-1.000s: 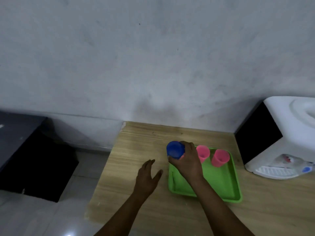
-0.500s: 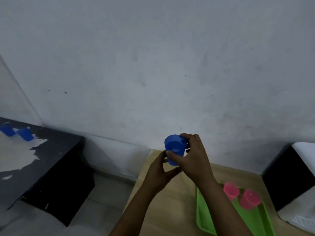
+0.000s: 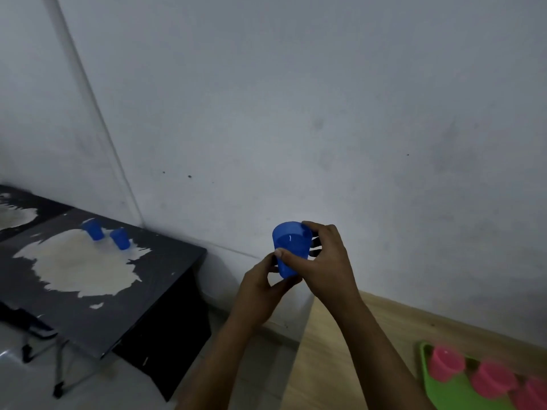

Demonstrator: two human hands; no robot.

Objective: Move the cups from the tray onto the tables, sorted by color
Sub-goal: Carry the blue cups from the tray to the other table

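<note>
A blue cup (image 3: pixel 290 247) is held up in front of the wall, between both hands. My right hand (image 3: pixel 328 261) wraps its side and rim from the right. My left hand (image 3: pixel 260 288) pinches its bottom from below left. Two more blue cups (image 3: pixel 94 229) (image 3: pixel 120 238) stand on the worn black table (image 3: pixel 97 294) at the left. At the bottom right, the green tray (image 3: pixel 438 392) lies on the wooden table (image 3: pixel 340 350) and holds three pink cups (image 3: pixel 445 363) (image 3: pixel 491 380) (image 3: pixel 532 395).
A gap of grey floor (image 3: pixel 254 365) separates the black table from the wooden table. The grey wall (image 3: pixel 296 113) runs behind both. Folding metal legs (image 3: pixel 59 377) stick out below the black table's near edge.
The blue cup was lifted off the tray by my right hand and carried up and left. My left hand came up and took hold of its bottom. The view swung left toward the black table.
</note>
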